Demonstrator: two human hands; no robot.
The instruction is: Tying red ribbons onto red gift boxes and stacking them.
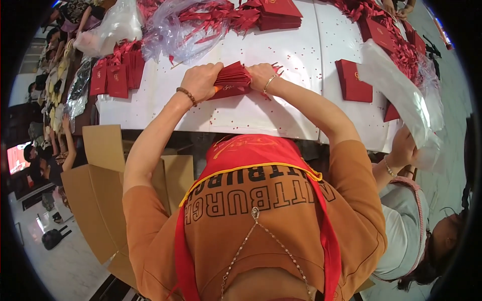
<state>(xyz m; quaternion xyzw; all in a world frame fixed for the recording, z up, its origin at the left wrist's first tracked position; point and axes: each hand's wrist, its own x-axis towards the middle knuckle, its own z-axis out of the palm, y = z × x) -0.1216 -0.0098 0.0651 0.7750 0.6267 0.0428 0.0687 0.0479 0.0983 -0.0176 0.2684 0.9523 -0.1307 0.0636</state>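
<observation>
Both my hands grip a stack of flat red paper bags (232, 80) with gold print, held just over the white table. My left hand (201, 80) is closed round the left end of the stack; a small orange thing shows by its thumb, too small to name. At the right end my right hand (261, 76) is closed on the same stack, its fingers partly hidden. Red ribbon ends stick out beside the right wrist.
The white table (271, 118) is dotted with red specks. More red bags (118, 75) lie left, with a clear plastic bag (183, 32) beyond. A red stack (354, 80) lies right. Cardboard boxes (100, 195) stand below left. A person (401, 226) at my right holds plastic sheeting (401, 85).
</observation>
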